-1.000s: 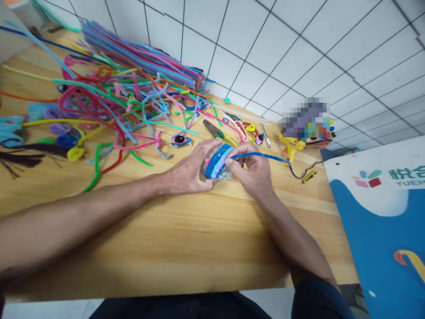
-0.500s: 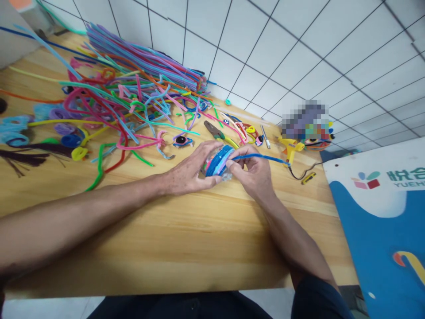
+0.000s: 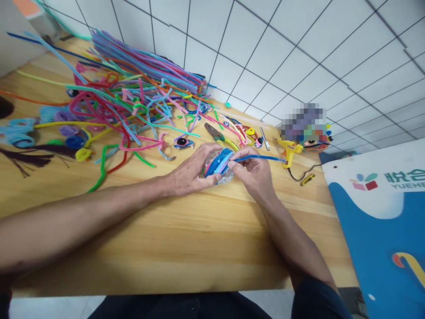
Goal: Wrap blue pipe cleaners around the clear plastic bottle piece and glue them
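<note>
A clear, rounded piece that looks like plastic (image 3: 227, 178) is wrapped in blue, light blue, lilac and pink pipe cleaners. My left hand (image 3: 187, 173) grips it from the left, thumb below and fingers over the top. At its right side my right hand (image 3: 254, 172) pinches a dark blue pipe cleaner (image 3: 265, 157) between thumb and forefinger. One end of that strand meets the wrapped piece; the loose end sticks out to the right, towards the glue gun. Just behind my hands lie pliers (image 3: 215, 134) with yellow-green handles.
A heap of loose coloured pipe cleaners (image 3: 109, 106) and a thick bundle (image 3: 149, 64) cover the back left. A yellow glue gun (image 3: 291, 151), its cord and a yellow cutter (image 3: 307, 179) lie at right. White tiled wall (image 3: 265, 53) behind; a blue-and-white board (image 3: 375, 230) stands right.
The wrapped piece has turned slightly in my left hand, showing more of its clear end. My right hand keeps its pinch on the blue strand. The view has shifted a little.
</note>
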### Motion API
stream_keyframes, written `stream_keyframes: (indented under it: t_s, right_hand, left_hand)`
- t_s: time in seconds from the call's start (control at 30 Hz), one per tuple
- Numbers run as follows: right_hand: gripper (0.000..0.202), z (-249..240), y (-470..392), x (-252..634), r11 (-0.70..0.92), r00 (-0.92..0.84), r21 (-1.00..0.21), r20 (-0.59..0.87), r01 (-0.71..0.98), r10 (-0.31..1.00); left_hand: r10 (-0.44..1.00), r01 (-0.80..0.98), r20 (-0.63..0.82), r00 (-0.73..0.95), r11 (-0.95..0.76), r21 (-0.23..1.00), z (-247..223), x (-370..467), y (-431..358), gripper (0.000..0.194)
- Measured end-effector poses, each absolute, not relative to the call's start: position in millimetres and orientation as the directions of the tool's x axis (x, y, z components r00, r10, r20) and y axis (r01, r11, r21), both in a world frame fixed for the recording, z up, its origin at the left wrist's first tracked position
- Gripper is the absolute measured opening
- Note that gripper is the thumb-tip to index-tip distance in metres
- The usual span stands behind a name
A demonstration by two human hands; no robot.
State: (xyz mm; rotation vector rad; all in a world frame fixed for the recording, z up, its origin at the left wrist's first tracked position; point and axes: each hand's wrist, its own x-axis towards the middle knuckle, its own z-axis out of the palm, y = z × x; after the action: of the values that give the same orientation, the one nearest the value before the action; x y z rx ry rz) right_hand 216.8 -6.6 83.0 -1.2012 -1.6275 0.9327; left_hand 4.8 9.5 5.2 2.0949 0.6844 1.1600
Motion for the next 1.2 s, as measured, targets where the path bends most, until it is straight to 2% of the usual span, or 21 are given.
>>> stream_keyframes:
  t_s: [0.53, 0.8, 0.97, 1.1, 1.2]
  right_hand:
    - [0.009, 82.6, -8.7, 215.4, 0.256, -0.136, -0.884, 0.219, 0.391, 0.966]
    - [0.009, 84.8, -10.9, 214.1, 0.263, -0.149, -0.868, 0.219, 0.421, 0.964]
    - [0.006, 85.0, -14.1, 212.5, 0.283, -0.165, -0.847, 0.232, 0.45, 0.959]
    - [0.004, 85.5, -15.6, 212.4, 0.319, -0.185, -0.829, 0.261, 0.459, 0.947]
    - [0.005, 86.5, -13.8, 215.3, 0.303, -0.197, -0.855, 0.239, 0.421, 0.951]
  left_hand:
    - [0.658, 0.097, 0.544, 0.521, -0.679, 0.728, 7.6, 0.9, 9.4, 0.067]
    - [0.688, 0.127, 0.525, 0.501, -0.659, 0.741, 10.8, 1.8, 7.5, 0.063]
    - [0.718, 0.099, 0.494, 0.491, -0.609, 0.787, 14.2, 0.8, 6.0, 0.054]
    - [0.739, 0.129, 0.483, 0.469, -0.599, 0.791, 12.6, 2.1, 5.5, 0.065]
    - [0.757, 0.156, 0.457, 0.467, -0.58, 0.8, 11.0, 2.9, 5.1, 0.065]
